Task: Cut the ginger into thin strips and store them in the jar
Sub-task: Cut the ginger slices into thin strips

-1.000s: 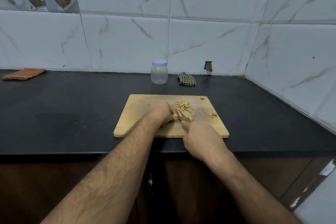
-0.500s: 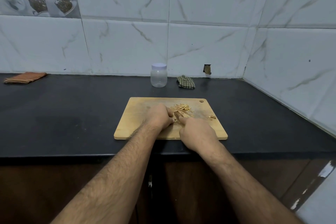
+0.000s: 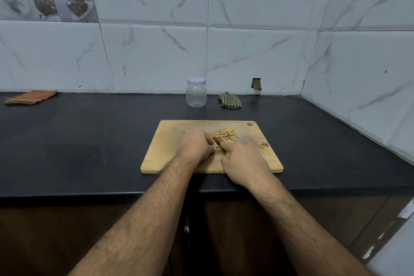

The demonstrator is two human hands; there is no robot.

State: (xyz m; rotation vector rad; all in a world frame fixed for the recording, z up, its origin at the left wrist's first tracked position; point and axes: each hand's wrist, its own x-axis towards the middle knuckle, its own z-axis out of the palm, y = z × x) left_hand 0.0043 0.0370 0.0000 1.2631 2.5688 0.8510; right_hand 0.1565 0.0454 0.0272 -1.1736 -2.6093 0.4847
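Fingers (image 3: 209, 141) of the left hand (image 3: 196, 144) are curled down tightly onto a small piece of ginger (image 3: 216, 148) at the middle of the cutting board (image 3: 165, 141), pinning it against the wood; only a sliver of the piece shows past the knuckles. Just beside it, the right hand (image 3: 243, 163) is closed round a knife handle (image 3: 228, 153), of which only a small yellow bit shows under the palm, and its index finger is stretched forward along the top of the blade. The blade (image 3: 216, 140) itself is mostly hidden between the two hands, so how it meets the ginger cannot be told. The two hands nearly touch over the near centre of the board. Beyond them, toward the far right part of the board, lies a loose heap of thin ginger strips (image 3: 225, 134), and a few small ginger scraps (image 3: 263, 144) sit apart near the board's right edge. The board rests on the black table (image 3: 89, 141), close to its front edge. The jar (image 3: 196, 92), clear plastic with a pale lid on it, stands upright at the back of the table against the tiled wall, well apart from the board. A crumpled checked cloth (image 3: 230, 100) lies just to the right of the jar, and a folded orange cloth (image 3: 31, 97) lies far off at the back left.
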